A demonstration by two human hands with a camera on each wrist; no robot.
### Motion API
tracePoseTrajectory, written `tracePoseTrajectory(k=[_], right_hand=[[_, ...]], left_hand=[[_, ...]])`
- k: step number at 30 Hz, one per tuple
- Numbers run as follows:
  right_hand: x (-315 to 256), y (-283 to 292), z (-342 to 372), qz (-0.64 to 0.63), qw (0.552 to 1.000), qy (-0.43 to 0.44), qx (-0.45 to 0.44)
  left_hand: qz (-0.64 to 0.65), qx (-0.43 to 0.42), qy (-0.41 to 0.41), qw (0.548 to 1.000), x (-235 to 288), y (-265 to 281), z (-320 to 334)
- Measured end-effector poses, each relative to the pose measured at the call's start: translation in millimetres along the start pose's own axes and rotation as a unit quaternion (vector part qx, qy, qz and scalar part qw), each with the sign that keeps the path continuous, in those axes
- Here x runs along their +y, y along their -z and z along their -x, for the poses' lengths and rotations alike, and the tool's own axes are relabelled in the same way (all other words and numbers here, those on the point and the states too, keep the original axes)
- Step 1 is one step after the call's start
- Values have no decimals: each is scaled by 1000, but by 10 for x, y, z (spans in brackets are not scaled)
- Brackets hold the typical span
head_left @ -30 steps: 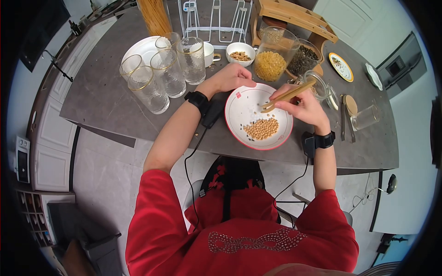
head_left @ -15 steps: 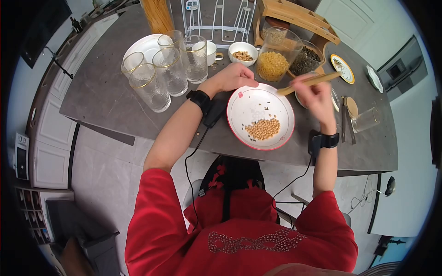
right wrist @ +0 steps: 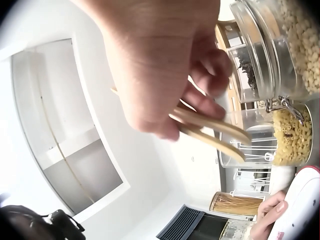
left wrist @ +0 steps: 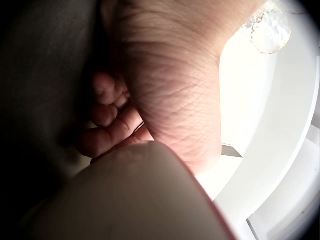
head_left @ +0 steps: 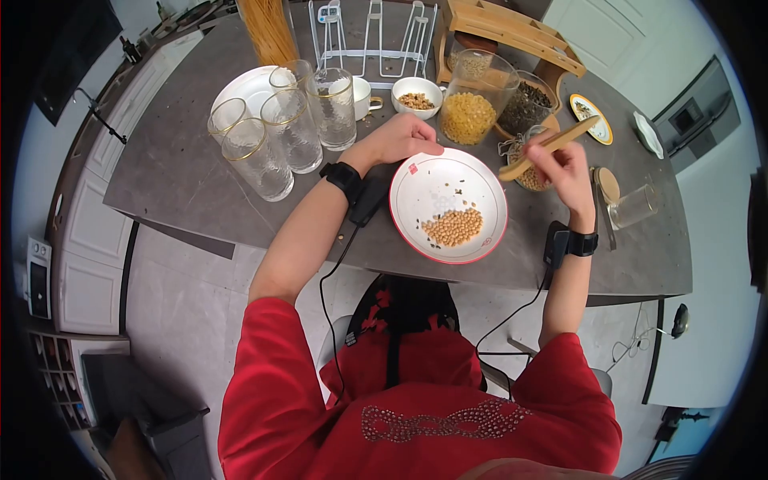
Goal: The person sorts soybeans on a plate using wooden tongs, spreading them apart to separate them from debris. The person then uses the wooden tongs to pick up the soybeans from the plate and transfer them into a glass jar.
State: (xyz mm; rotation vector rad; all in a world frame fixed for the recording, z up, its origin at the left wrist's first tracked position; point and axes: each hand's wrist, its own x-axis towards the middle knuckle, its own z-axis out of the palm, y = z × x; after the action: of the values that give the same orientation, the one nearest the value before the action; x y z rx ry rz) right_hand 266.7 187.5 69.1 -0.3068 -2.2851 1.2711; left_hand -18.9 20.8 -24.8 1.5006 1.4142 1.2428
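Observation:
My left hand [head_left: 402, 138] holds the far left rim of a red-edged white plate [head_left: 410, 200], the other fingers curled behind it in the left wrist view. On the plate lie a heap of pale round beans [head_left: 454, 228], scattered dark seeds [head_left: 459, 192] and some whitish bits. My right hand [head_left: 568, 174], right of the plate, grips wooden tongs [head_left: 576, 132]. Their two tips stand slightly apart with nothing between them in the right wrist view. Beneath that hand, partly hidden, is a clip-top glass jar [head_left: 530, 181] of pale beans.
Several gold-rimmed glasses [head_left: 292, 132] stand at the left. Behind the plate are a white cup of nuts [head_left: 416, 90], a pasta jar [head_left: 468, 118], a jar of dark bits [head_left: 524, 108] and a wire rack [head_left: 372, 54]. An overturned glass [head_left: 632, 208] lies at right.
My right hand has moved right with the tongs, from over the plate to above the clip-top jar. The dark seeds lie differently on the plate. My left hand stays at the rim.

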Motion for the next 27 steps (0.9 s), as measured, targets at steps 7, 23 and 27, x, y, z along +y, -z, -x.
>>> tracePoseTrajectory(k=[7, 23, 27], right_hand=[[-169, -168, 20, 3, 980, -72, -184], [-145, -51, 19, -3, 1000, -30, 0], [14, 243, -13, -44, 978, 47, 198]], left_hand=[[11, -5, 5, 1000, 31, 10, -6], [-5, -2, -10, 1000, -45, 2, -23], [-12, -8, 3, 1000, -22, -3, -14]])
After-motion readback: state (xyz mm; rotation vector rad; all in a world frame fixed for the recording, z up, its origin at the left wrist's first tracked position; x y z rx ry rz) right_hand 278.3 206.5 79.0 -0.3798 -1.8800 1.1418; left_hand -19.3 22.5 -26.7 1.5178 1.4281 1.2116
